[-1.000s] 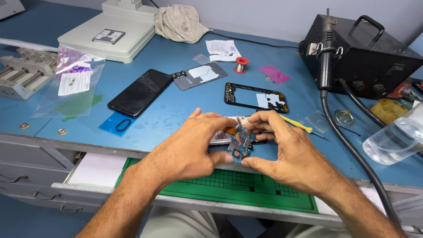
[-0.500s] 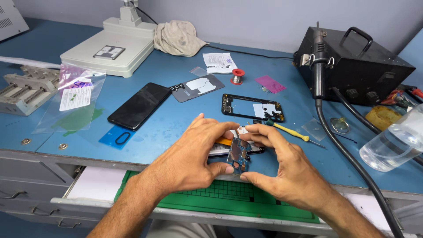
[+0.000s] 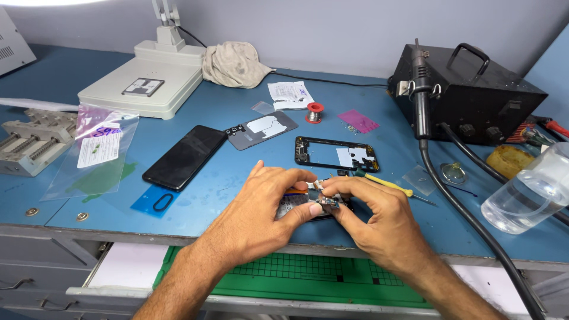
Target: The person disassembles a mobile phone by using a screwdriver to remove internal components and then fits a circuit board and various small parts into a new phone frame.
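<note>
Fingers of the left hand (image 3: pixel 255 216) and right hand (image 3: pixel 379 228) pinch a small circuit board (image 3: pixel 325 201) over the opened phone (image 3: pixel 296 207) on the blue worktop (image 3: pixel 225 178). A slip could flex it (thin, dark, component-studded). Black frame (image 3: pixel 336 154) at twelve o'clock — screwdriver (image 3: pixel 385 184) at two.

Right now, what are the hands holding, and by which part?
Both hands, left and right, pinch a small circuit board by its opposite edges with thumbs and fingertips, just above an opened phone on the bench.
</note>
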